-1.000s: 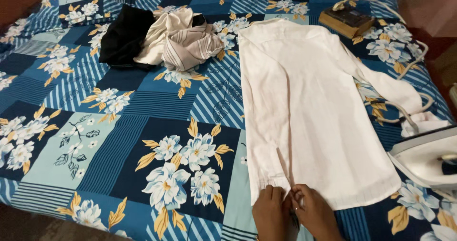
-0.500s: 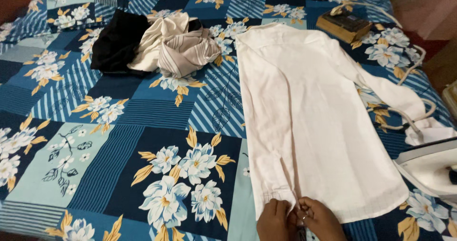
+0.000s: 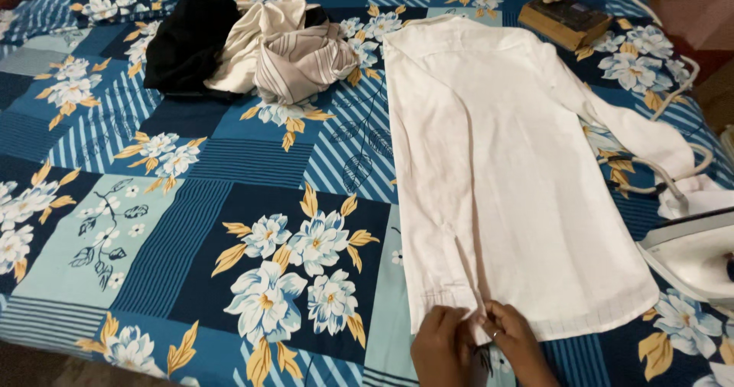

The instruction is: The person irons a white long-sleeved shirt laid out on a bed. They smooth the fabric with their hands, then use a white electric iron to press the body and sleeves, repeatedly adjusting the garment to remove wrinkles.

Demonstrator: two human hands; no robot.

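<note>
From the head camera we look down at a bed with a blue flowery sheet (image 3: 191, 226). A white shirt (image 3: 505, 165) lies flat on the right part of the bed, with its collar far away and its bottom edge near us. Our left hand (image 3: 442, 346) and our right hand (image 3: 511, 340) sit side by side at the near edge of the shirt. Both hands pinch the bottom edge of the shirt with bent fingers, close to the middle line of the cloth. There is a ring on our right hand.

At the right edge we see part of a white iron (image 3: 696, 257), just beside the shirt. Its pale cord (image 3: 673, 165) loops near the shirt's sleeve. Far away on the right lies a brown book (image 3: 564, 20). On the far left there is a pile of clothes (image 3: 252, 51), black, cream and striped, well apart from our hands.
</note>
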